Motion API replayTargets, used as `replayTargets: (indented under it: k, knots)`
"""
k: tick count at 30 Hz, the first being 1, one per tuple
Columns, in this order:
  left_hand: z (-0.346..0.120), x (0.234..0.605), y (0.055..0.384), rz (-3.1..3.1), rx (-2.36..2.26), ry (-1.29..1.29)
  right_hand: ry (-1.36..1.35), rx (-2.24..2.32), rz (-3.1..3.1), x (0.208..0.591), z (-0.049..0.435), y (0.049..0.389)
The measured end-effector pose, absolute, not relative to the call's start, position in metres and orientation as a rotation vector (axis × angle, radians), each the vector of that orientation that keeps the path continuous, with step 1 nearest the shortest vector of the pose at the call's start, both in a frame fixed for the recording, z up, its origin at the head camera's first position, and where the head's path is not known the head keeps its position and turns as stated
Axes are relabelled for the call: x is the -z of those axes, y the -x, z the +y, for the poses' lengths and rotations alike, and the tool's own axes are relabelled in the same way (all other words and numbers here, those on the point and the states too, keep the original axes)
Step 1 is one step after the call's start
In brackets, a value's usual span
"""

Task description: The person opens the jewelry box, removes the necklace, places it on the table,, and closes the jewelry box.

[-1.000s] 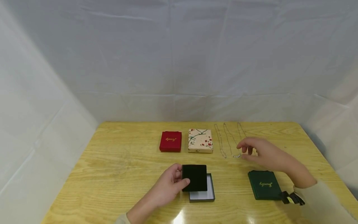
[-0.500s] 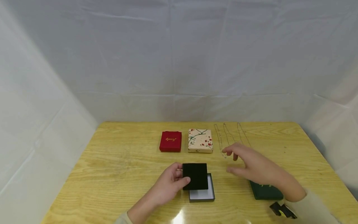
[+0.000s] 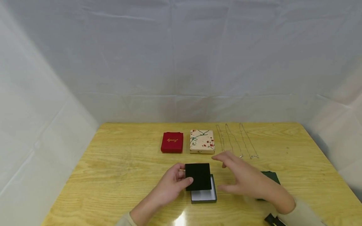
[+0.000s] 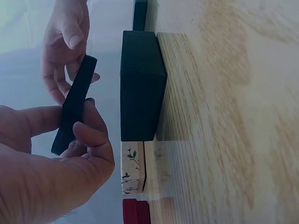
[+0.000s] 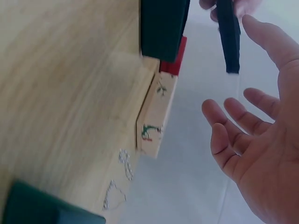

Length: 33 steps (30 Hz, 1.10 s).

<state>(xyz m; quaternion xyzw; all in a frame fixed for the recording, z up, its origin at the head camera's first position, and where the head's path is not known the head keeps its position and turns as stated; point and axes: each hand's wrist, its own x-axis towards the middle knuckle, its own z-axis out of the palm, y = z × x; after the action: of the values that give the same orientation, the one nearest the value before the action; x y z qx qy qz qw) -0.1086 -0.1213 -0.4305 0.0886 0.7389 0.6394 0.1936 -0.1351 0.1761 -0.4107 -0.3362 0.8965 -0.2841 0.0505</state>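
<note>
My left hand pinches a thin square black pad, thumb on top and fingers beneath; the left wrist view shows the pad edge-on and tilted, above the table. Below it stands an open dark green box base with a white inside, partly hidden by the pad. Just right of the pad is my right hand, fingers spread, holding nothing. The right wrist view shows that right hand apart from the pad. A green lid with gold lettering lies partly behind my right forearm.
A red jewelry box and a floral-patterned box stand shut towards the back of the wooden table. Three thin chain necklaces lie stretched out to their right. White sheeting hangs behind the table.
My right hand has swung left, away from the necklaces, to beside the black pad, uncovering the necklaces and covering part of the green lid. The left hand and pad have shifted slightly.
</note>
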Motion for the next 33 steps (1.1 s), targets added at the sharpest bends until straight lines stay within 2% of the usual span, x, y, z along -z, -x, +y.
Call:
replayTargets:
  k: [21, 33]
  knots:
    - [-0.114, 0.433, 0.108, 1.931, -1.875, -0.240, 1.259, 0.811, 2.809, 0.430, 0.150, 0.125]
    - [-0.115, 0.435, 0.107, 2.063, -1.785, -0.241, 1.193, 0.814, 2.785, 0.430, 0.151, 0.122]
